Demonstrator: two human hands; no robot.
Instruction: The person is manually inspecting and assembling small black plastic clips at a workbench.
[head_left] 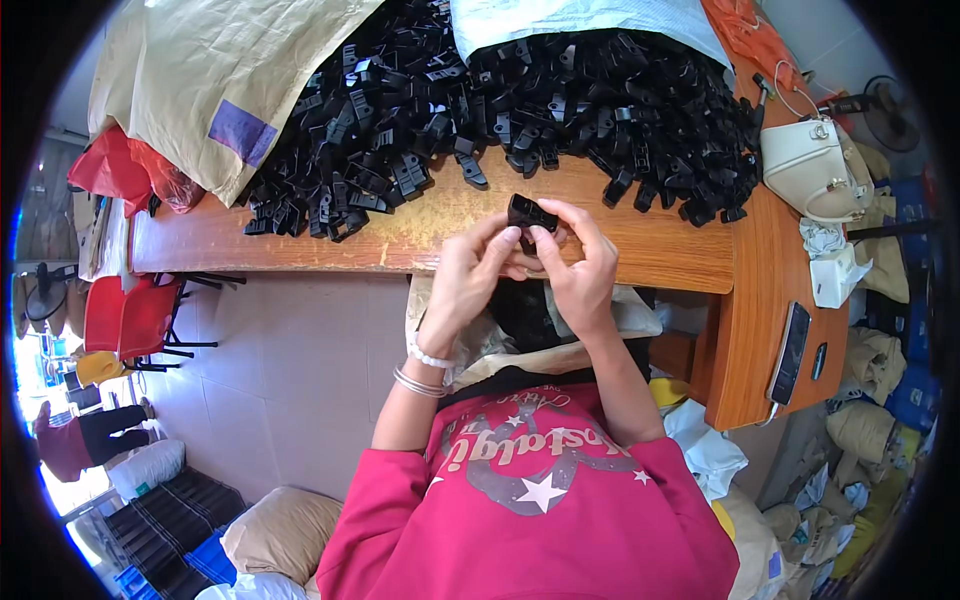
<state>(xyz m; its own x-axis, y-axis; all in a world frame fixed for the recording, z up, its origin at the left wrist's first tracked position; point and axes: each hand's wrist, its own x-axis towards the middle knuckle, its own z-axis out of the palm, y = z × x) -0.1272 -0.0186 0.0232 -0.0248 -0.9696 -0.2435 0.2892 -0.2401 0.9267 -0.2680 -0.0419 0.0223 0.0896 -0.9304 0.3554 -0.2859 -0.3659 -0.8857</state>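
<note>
Above the table's near edge: one black part [528, 212], held up between both hands, just to the near side of the heap.
Left hand [468, 268]: narrow pinch, thumb and fingers on the part's left and near side.
Right hand [583, 270]: same part, also narrow — index finger reaching over its right end, thumb at the near side. Exact contact under the fingers: can't tell.
Drop risk: fingertips only, no palm behind it. If one hand lets go early or the thumbs push unevenly, the part could twist out. Likely landing: the wooden table [675, 245], or over the near edge into the pale sack [640, 314] below.
Heap: loose black pieces [610, 110] across the far side, stray ones at its near fringe. A dropped part could get lost among lookalikes; a sweeping knuckle could drag strays nearer.
Far sacks: tan sack [230, 70] on the left and white sack [590, 18] on the right, both against the pile. A tug on either could start a slide.
Left wrist: bracelets [430, 358] near the pale sack's rim — could snag if the arm pulls back low.
Right wing: phone [790, 350], cable at its near end. A pulled cable could take it off.
</note>
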